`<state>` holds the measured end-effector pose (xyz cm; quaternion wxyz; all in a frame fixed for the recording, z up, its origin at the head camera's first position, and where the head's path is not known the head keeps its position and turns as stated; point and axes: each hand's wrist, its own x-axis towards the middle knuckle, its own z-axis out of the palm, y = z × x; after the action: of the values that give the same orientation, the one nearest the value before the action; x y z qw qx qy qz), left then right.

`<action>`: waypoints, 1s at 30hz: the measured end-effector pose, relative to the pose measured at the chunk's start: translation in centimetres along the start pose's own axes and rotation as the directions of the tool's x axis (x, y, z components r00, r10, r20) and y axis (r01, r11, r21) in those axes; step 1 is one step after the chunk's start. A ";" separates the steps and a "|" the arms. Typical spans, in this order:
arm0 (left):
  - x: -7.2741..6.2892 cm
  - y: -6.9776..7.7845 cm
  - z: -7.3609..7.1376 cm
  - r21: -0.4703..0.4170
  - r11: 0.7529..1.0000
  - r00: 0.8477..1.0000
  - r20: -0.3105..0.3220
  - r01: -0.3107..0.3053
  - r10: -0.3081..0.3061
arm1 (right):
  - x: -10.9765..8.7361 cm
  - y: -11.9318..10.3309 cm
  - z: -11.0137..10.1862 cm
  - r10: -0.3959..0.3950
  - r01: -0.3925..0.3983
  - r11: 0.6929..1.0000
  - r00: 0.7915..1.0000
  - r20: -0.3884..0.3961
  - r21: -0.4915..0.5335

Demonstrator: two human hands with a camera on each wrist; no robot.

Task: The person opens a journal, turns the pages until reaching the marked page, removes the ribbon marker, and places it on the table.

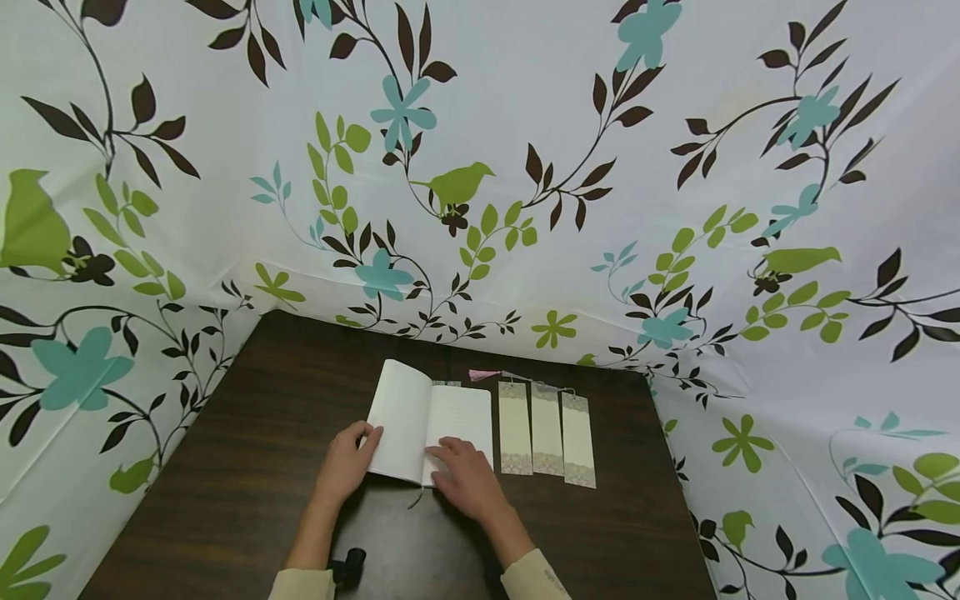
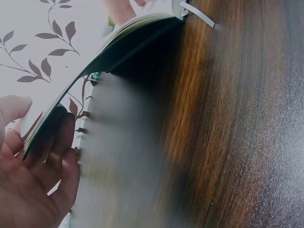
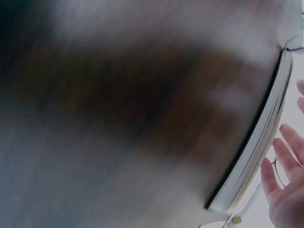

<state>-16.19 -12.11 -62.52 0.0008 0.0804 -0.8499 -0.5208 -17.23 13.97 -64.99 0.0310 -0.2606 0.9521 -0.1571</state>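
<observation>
An open notebook (image 1: 459, 417) with pale pages and a dark cover lies on the table. Its left side tilts up off the surface, as the left wrist view shows. My left hand (image 1: 347, 462) pinches that raised edge, thumb on the page and fingers beneath the cover (image 2: 102, 64). Across the lower part of the right page rests my right hand (image 1: 465, 479), its fingers loosely extended near the fold. In the right wrist view, the notebook's thick page block (image 3: 259, 142) sits beside those fingers. A thin ribbon marker (image 1: 415, 498) trails from the bottom of the spine.
Three cream bookmarks (image 1: 547, 433) with patterned ends lie side by side right of the notebook. A pink tassel (image 1: 483, 375) sits above them. A patterned strip (image 1: 447, 383) peeks out behind the notebook's top. Floral fabric (image 1: 480, 250) borders the dark wooden table (image 1: 240, 467).
</observation>
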 end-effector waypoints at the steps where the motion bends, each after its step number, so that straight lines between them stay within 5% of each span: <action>1: 0.0 0.0 0.0 -0.001 1.000 1.000 0.002 0.000 0.000 | 0.0 0.2 -0.1 0.010 -0.010 1.000 1.000 0.013 -0.026; 8: 0.1 -0.1 -0.1 -0.008 1.000 1.000 0.013 0.012 -0.012 | -0.2 1.2 -1.1 0.046 -0.037 0.994 0.995 0.089 -0.104; 22: -0.1 0.0 -0.2 -0.018 1.000 0.999 0.034 0.021 -0.020 | -0.2 1.6 -2.4 0.028 -0.010 0.995 0.983 0.180 -0.098; 26: -0.1 0.0 -0.2 -0.004 1.000 0.999 0.032 0.014 -0.014 | -0.5 1.7 -2.4 -0.077 0.105 0.972 0.987 0.140 -0.209; 30: 0.0 0.0 -0.2 0.008 1.000 0.999 0.034 0.010 -0.010 | -0.9 2.3 -1.7 -0.250 0.255 0.893 0.966 0.061 -0.371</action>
<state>-16.13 -12.27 -62.38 -0.0164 0.0758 -0.8513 -0.5189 -17.81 16.83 -64.10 -0.0344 -0.3839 0.9223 0.0270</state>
